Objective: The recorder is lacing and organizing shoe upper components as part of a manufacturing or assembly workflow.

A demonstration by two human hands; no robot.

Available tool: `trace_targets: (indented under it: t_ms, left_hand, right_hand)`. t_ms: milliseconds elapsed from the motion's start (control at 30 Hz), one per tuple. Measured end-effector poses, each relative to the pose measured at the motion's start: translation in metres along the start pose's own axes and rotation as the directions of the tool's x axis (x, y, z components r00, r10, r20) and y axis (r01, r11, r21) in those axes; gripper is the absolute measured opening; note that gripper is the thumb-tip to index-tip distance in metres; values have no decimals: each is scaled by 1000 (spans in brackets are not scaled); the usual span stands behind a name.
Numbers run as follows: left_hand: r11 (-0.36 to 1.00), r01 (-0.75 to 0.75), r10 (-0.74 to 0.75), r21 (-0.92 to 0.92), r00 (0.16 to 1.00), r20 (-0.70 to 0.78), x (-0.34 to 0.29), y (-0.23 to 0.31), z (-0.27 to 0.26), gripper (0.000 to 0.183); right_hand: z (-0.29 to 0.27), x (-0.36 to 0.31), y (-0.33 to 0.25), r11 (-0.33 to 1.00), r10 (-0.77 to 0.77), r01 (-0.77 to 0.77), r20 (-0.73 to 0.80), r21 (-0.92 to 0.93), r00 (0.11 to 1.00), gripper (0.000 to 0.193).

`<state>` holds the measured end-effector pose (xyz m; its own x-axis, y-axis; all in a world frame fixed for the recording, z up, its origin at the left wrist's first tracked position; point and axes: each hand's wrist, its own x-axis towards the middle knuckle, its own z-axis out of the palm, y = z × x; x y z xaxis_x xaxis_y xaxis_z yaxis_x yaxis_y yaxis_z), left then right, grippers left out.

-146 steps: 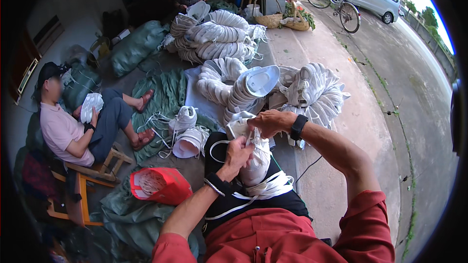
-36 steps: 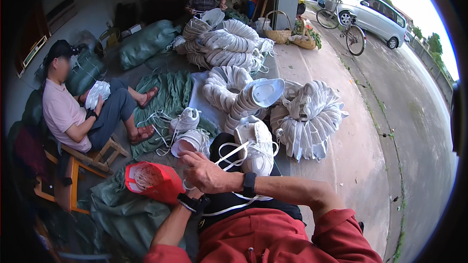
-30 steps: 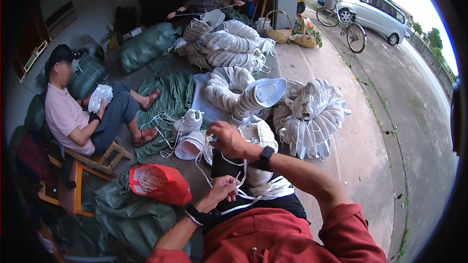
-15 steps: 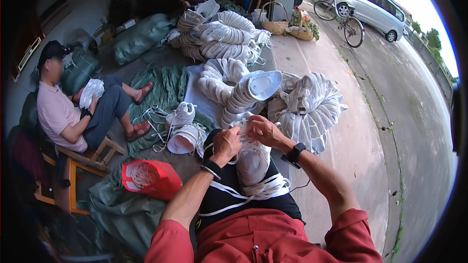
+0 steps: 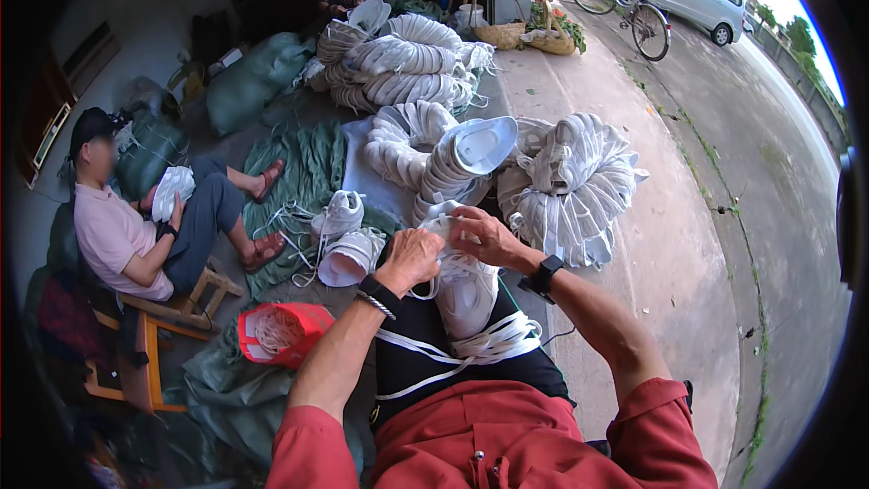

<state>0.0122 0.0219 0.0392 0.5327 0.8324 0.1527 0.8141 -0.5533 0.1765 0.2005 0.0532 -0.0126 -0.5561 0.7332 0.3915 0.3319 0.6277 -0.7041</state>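
A white shoe upper (image 5: 467, 297) rests on my lap with its toe toward me. My left hand (image 5: 412, 258) is closed in a pinch at the left side of its opening, and a loop of white shoelace (image 5: 424, 292) hangs below those fingers. Across from it my right hand (image 5: 491, 238) bends its fingers over the top of the shoe, thumb and fingertips gripping near the eyelets. The exact spot under the fingertips is hidden. Over my dark-clad thighs lies a bundle of loose white laces (image 5: 500, 340), its strands trailing left.
Stacked white uppers (image 5: 566, 183) lie in coils ahead, another pile (image 5: 407, 63) behind. Left of me are two shoes (image 5: 348, 254), a red bag of laces (image 5: 282, 330) and a seated person (image 5: 127, 226) holding a shoe. Farther off are another person, baskets (image 5: 501, 33) and a bicycle (image 5: 647, 27).
My view has tilted and shifted a little. Both hands remain at the shoe's opening, with the right fingers moved slightly up and left along its top.
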Motion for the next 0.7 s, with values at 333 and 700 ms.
trace_targets:
  t_ms: [333, 700]
  left_hand:
    - [941, 226, -249, -253, 966, -64, -3, 10, 12, 8]
    - [976, 140, -198, -169, 894, -403, -8, -4, 43, 9]
  right_hand:
    - [-7, 8, -15, 969, -59, 76, 82, -233, 995, 13]
    - [5, 16, -12, 906, -82, 133, 141, -402, 987, 13]
